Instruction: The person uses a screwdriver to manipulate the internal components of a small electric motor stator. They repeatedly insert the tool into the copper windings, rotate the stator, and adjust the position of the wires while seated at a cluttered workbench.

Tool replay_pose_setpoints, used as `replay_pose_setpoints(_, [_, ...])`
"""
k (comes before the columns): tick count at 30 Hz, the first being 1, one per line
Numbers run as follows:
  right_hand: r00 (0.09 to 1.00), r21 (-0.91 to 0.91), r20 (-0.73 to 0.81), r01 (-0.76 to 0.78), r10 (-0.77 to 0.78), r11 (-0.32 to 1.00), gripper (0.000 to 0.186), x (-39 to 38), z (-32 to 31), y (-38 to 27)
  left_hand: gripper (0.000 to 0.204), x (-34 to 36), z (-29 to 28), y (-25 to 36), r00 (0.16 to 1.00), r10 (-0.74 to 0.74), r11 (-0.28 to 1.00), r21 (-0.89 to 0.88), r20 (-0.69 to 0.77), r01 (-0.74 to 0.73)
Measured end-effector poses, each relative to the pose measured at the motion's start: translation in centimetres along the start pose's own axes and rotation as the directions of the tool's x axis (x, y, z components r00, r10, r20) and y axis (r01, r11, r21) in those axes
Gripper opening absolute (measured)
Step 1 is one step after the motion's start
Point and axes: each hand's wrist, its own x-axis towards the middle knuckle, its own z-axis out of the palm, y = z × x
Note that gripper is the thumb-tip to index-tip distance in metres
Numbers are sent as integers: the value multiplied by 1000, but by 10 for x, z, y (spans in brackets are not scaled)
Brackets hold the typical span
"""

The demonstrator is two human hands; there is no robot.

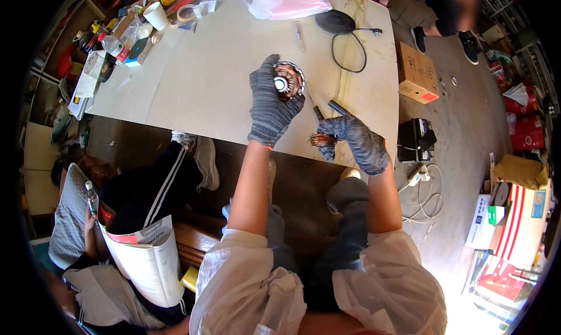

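My left hand [269,106], in a grey striped knit glove, grips a round motor part with copper windings [296,82] above the table. A bright white-metal centre shows in its middle, and the thumb and fingers wrap its near side. Near the table's front edge my right hand [359,141], gloved alike, is closed around a bundle of copper wire [322,140]. Two dark rods [338,108] like tool handles stick out beyond its fingers; whether they are one tool, and how they meet the copper, I cannot tell.
The pale table [198,72] carries a black coiled cable [336,21], a pink plastic bag [286,2], a clear pen-like item [300,37], a paper cup [156,16] and a bottle [113,47]. Right, a cardboard box [416,72] stands on the floor. A person sits at left with a newspaper [149,265].
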Motion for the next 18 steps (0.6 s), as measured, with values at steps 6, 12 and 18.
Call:
replay_pose_setpoints(6, [850, 876, -349, 446, -394, 186, 99, 4, -13, -13, 81, -11, 5, -7, 880, 237, 806, 422, 410, -414])
replay_pose_setpoints(12, [712, 713, -575, 678, -403, 180, 92, 14, -36, -14, 81, -20, 13, -2, 857, 205, 909, 232, 473, -345])
replay_pose_setpoints(18, [828, 218, -448, 466, -336, 857, 67, 31, -33, 11, 86, -20, 18, 3, 916, 226, 972, -137, 332, -190])
